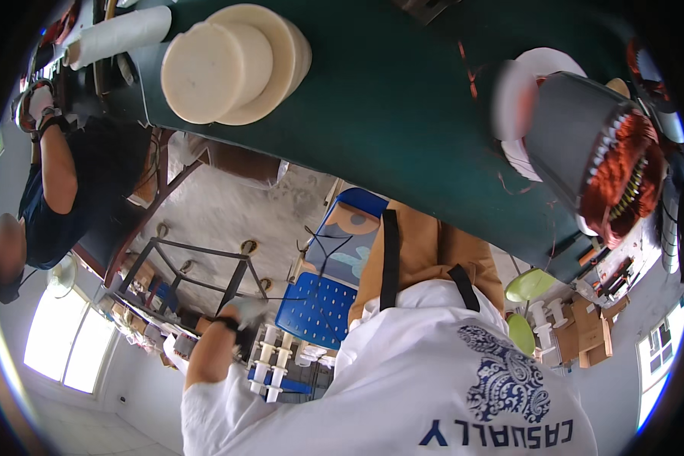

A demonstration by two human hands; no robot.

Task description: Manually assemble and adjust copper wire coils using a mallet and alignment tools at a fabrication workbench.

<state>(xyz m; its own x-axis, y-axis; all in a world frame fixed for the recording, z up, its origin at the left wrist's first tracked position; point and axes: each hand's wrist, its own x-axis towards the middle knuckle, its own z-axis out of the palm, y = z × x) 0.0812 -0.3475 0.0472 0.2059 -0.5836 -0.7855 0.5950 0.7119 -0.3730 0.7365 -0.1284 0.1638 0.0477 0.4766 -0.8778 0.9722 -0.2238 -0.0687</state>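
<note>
Between steps, I'd guess: left hand (243, 310) blurred, can't tell its grip, near the white spools (263, 357) lower left of centre. Right hand's out of view. Working the bench (403, 114) calls for reaching up-frame.

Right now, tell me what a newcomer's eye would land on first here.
Probably the grey cylinder at the right of the dark green table, its open end full of red windings, like a toothed mouth. Next, the big cream stepped round form toward the picture's upper left. Below the table, the person's blurred left hand shows left of centre, near a blue perforated seat.
</note>
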